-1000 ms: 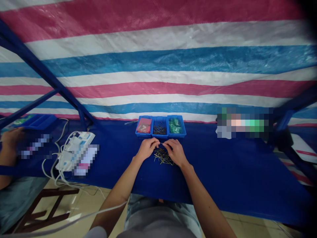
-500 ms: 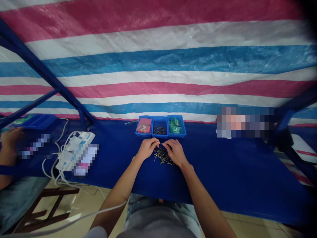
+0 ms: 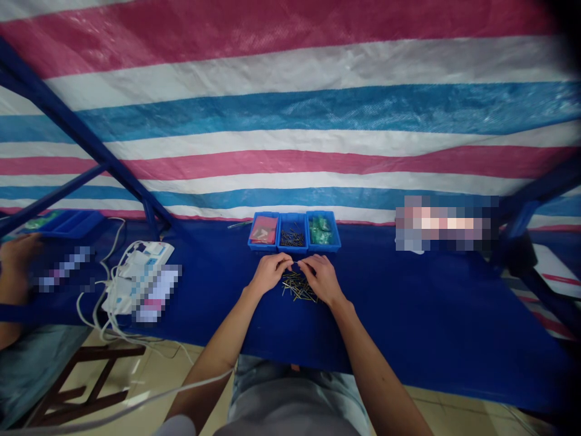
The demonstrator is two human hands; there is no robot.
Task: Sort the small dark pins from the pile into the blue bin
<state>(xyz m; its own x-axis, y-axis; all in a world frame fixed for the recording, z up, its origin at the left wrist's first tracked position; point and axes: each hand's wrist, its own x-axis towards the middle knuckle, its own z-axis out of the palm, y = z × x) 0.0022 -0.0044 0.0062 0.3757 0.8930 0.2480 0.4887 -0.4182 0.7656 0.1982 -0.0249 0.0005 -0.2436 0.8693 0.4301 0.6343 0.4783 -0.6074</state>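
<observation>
Nearest you, your forearms reach out from your lap over the front edge of the blue table (image 3: 408,303). Your left hand (image 3: 270,272) and your right hand (image 3: 320,278) sit close together, their fingertips almost meeting just above the loose pile of thin metal pins (image 3: 298,286). Each grip is drawn together in a small pinch rather than spread apart, but at this size you cannot tell whether either one is clamped on a pin. The pile lies on the table directly under and just ahead of your hands, with the pins crossing in all directions.

Straight ahead, just beyond your fingers, stand three blue bins in a row. The left bin (image 3: 264,231) holds a red packet, the middle bin (image 3: 293,231) holds dark pins, and the right bin (image 3: 323,231) holds green packets. A slim metal tool (image 3: 239,224) lies just left of them.

At the left of the frame, white cords trail from a power strip (image 3: 136,275). Further left, a co-worker's hand (image 3: 16,260) rests near a blue tray (image 3: 68,223). Behind everything hangs a striped tarp (image 3: 290,121).
</observation>
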